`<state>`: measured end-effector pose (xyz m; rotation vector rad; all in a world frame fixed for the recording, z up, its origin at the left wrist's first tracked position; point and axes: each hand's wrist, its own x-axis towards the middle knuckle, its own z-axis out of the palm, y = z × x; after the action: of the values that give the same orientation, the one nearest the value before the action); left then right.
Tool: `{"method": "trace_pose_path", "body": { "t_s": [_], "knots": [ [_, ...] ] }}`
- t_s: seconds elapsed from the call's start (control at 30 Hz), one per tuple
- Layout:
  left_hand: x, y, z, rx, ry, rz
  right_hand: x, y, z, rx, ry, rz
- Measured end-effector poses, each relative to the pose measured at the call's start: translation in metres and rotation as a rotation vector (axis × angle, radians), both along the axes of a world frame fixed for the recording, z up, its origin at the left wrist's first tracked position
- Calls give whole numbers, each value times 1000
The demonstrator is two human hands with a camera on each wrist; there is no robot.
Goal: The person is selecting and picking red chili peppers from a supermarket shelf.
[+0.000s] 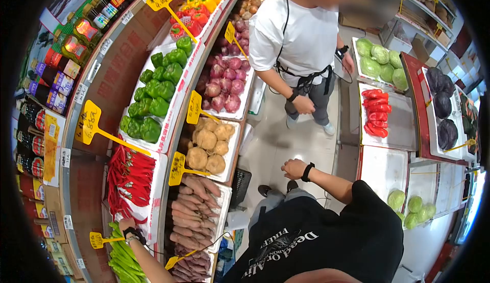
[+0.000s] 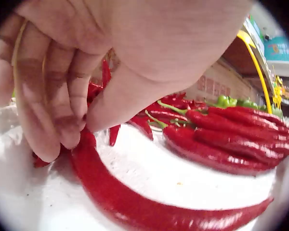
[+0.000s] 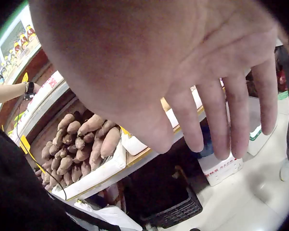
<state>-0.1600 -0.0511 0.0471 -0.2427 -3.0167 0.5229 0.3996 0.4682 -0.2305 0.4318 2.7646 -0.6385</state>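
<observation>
Left hand [image 2: 62,82]: our fingers [image 2: 48,110] and thumb pinch the stem end of a long red chili [image 2: 149,202], which lies curved on the white foam tray [image 2: 183,175]. In the head view that left hand [image 1: 128,227] sits at the near edge of the red chili pile [image 1: 130,178], low on the upper shelf tier, just above the green chilies [image 1: 122,260].

Right hand [image 3: 192,82]: fingers straight and loosely spread, holding nothing, hanging over the aisle floor. In the head view the right hand [image 1: 294,169] is out in front of us, well apart from the shelves, black band at the wrist.

Around it:
- Green bell peppers [image 1: 155,97] further up the same tier as the chilies; red and yellow peppers [image 1: 199,5] beyond.
- Lower tier, near to far: sweet potatoes [image 1: 191,211], potatoes [image 1: 209,148], red onions [image 1: 224,81].
- Sweet potatoes [image 3: 82,144] also show under our right hand in the wrist view, black crate [image 3: 173,207] on the floor below.
- Yellow price paddles [image 1: 89,122] stick out along the shelf.
- Another person in a white shirt [image 1: 301,33] stands in the aisle.
- Far side: cabbages [image 1: 380,61], red peppers [image 1: 376,112], purple cabbages [image 1: 443,104].
</observation>
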Motion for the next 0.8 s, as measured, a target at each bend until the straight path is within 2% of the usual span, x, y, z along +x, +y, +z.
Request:
{"method": "trace_pose_path", "body": {
  "t_s": [0.03, 0.07, 0.1, 0.13, 0.2, 0.23, 0.3, 0.33, 0.37, 0.4, 0.43, 0.47, 0.5, 0.57, 0.63, 0.7, 0.8],
  "knots": [
    [-10, -7, -1, -65, -41, 10, 1, 1, 3, -12, 34, -13],
    [-69, -53, -29, -490, -171, -260, 1, 0, 8, -25, 65, -9],
    [-79, -61, -27, -388, -243, -285, -4, -3, 14, -45, 97, 18],
    [-74, -55, -25, -125, -310, -216, -8, 0, 19, -66, 150, 17],
    [-45, -27, -19, 1034, -485, 235, -15, -1, 35, -122, 226, 37],
    [-32, -21, -14, 1314, -502, 338, -24, 3, 51, -144, 249, 41],
    [-9, -9, -2, 1627, -466, 431, -46, 3, 75, -127, 347, 92],
    [-16, -20, -5, 1620, -471, 387, -64, -3, 92, -158, 343, 118],
    [-10, -15, -7, 1751, -373, 365, -81, -7, 113, -178, 333, 133],
    [18, 2, 20, 1661, -261, 363, -100, -17, 140, -212, 317, 144],
    [16, -8, 25, 1343, -265, 350, -121, -25, 158, -210, 392, 235],
    [26, -7, 40, 1167, -224, 262, -141, -31, 175, -214, 472, 311],
    [1, -26, 17, 1091, -62, 172, -159, -41, 194, -217, 552, 377],
    [41, -4, 54, 841, 156, 153, -199, -70, 251, -336, 457, 435],
    [43, 0, 56, 837, 335, 136, -236, -96, 283, -406, 443, 489],
    [53, 8, 67, 884, 412, 97, -275, -124, 310, -385, 524, 638],
    [55, 9, 74, 944, 423, -15, -319, -167, 335, -364, 549, 772]
  ]
}}
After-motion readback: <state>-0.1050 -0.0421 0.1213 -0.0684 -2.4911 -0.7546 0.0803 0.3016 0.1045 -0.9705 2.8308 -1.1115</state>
